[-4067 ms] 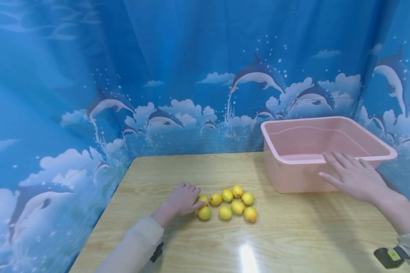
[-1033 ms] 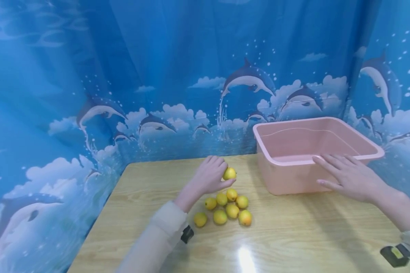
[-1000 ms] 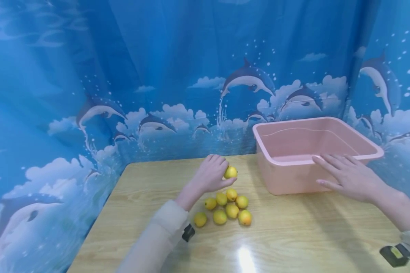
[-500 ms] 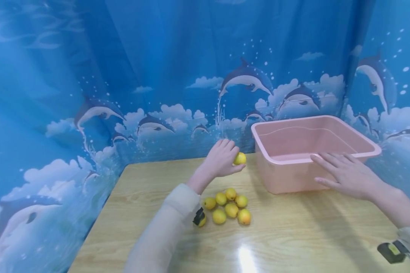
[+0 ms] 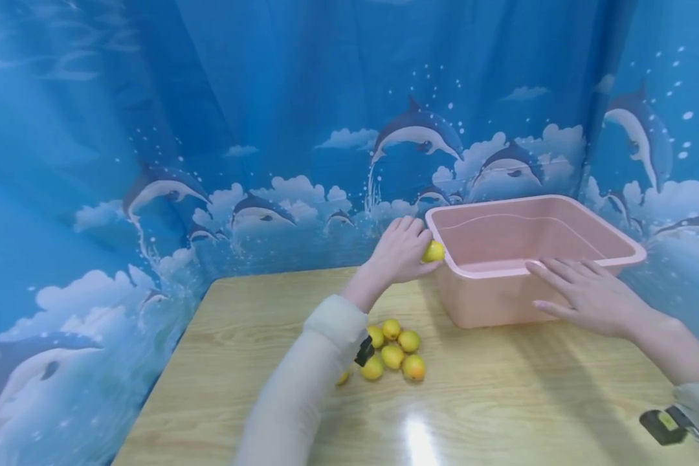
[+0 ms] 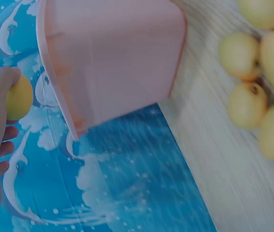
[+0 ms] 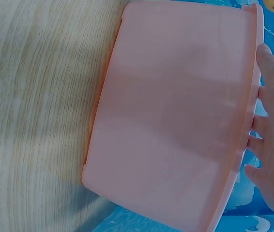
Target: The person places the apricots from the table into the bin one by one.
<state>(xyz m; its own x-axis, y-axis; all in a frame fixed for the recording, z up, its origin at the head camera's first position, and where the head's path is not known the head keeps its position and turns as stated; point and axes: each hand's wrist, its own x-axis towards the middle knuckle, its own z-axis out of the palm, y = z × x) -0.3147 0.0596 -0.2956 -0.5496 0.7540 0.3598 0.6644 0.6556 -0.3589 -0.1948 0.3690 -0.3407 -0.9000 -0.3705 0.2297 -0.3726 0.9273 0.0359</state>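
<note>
Yellow fruit (image 5: 435,252) is pinched btwn thumb & fingers of L hand (image 5: 399,251), just L of pink tub (image 5: 501,301), nr its rim. R hand (image 5: 588,298) is at tub's front rim, fingers straight, slightly spread; can't tell if touching. Other fruits (image 5: 392,356) sit on table (image 5: 501,401), L-front of tub. Dolphin curtain (image 5: 303,97) hangs behind tub.

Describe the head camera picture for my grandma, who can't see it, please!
A person's left hand holds a yellow fruit beside a pink tub; the right hand is open at the tub's near rim. More yellow fruits lie on a wooden table, with a blue dolphin curtain behind.
</note>
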